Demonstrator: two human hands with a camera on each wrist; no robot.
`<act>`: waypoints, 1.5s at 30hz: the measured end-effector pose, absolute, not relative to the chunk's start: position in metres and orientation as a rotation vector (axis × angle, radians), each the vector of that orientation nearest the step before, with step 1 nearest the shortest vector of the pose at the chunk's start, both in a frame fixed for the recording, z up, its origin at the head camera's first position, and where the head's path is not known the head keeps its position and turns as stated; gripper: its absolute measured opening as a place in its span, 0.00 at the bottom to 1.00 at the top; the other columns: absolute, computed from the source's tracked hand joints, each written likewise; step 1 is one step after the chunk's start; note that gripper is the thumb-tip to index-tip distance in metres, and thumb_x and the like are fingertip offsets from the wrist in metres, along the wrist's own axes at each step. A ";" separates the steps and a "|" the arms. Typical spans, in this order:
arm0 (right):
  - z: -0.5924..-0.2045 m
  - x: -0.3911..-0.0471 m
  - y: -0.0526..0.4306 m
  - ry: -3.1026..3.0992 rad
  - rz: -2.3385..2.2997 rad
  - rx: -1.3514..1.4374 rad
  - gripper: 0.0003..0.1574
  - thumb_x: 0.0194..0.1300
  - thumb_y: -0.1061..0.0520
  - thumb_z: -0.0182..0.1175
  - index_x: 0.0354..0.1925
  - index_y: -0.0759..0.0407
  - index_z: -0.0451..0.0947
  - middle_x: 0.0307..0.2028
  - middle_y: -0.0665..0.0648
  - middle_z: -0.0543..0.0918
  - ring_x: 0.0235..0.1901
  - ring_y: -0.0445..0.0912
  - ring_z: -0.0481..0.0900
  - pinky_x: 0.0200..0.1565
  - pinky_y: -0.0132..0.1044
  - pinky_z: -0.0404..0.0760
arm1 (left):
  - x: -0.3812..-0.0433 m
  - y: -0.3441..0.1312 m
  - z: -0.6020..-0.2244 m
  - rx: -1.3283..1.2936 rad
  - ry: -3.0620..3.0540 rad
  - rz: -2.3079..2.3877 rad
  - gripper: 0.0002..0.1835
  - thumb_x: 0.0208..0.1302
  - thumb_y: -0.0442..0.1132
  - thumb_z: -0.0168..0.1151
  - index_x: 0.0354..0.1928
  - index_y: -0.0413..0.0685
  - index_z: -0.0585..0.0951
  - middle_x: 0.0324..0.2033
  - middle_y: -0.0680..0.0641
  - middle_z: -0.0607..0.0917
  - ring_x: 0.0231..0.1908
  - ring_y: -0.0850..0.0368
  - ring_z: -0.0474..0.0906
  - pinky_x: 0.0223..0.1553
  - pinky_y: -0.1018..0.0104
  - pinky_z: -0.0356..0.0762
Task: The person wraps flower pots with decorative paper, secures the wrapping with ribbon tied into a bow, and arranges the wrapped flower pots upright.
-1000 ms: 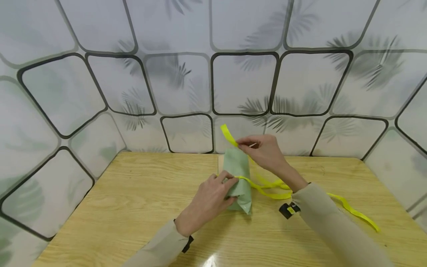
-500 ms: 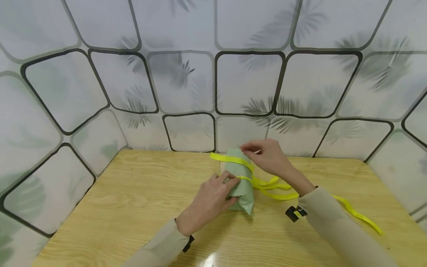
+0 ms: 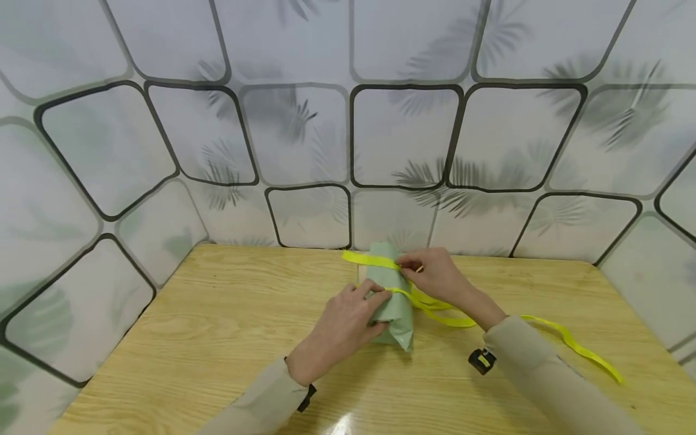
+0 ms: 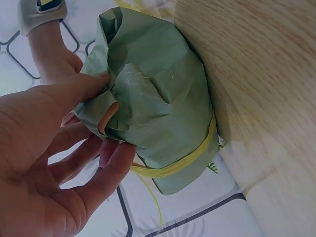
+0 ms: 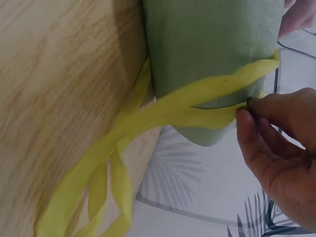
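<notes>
A package in pale green wrapping paper (image 3: 401, 320) lies on the table toward its back edge. My left hand (image 3: 345, 317) holds it from the left; the left wrist view shows the thumb on the folded paper end (image 4: 143, 84) and fingers along the side. Bright yellow ribbon (image 5: 212, 86) crosses the package in two strands, with loose lengths trailing to the right. At the package's far right side, my right hand (image 3: 437, 278) pinches one strand between thumb and forefinger. The free ribbon end (image 3: 356, 258) sticks out to the left over the package.
The wood-grain table (image 3: 244, 326) ends at the back against a wall covering (image 3: 304, 133) with dark rounded outlines and leaf prints. A long ribbon tail (image 3: 582, 347) lies on the table past my right forearm. Small black cameras (image 3: 481, 360) sit at the wrists.
My right hand first held the ribbon end raised above the package, laid it across the far part, and now pinches the strand lower at the right side. The left hand stays put.
</notes>
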State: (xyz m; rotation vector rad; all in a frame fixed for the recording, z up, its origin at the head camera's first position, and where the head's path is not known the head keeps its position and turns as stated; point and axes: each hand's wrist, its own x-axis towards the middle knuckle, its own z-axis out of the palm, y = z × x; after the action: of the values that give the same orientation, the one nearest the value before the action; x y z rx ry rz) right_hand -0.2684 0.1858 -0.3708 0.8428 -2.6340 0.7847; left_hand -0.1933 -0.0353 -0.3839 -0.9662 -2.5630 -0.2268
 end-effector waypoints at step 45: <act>-0.394 -0.196 0.173 -2.335 0.534 1.141 0.27 0.46 0.55 0.83 0.47 0.57 0.88 0.46 0.56 0.87 0.44 0.50 0.85 0.42 0.39 0.87 | -0.215 -0.076 -0.383 -1.259 -2.697 -1.225 0.24 0.59 0.27 0.73 0.56 0.44 0.76 0.55 0.45 0.81 0.48 0.53 0.84 0.50 0.65 0.86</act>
State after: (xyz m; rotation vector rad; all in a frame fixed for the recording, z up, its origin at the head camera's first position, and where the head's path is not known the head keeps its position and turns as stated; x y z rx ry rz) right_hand -0.1964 0.1729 -0.3941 1.1405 -2.3351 0.5342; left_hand -0.2146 -0.0763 -0.3829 -1.2595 -2.6968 -1.2250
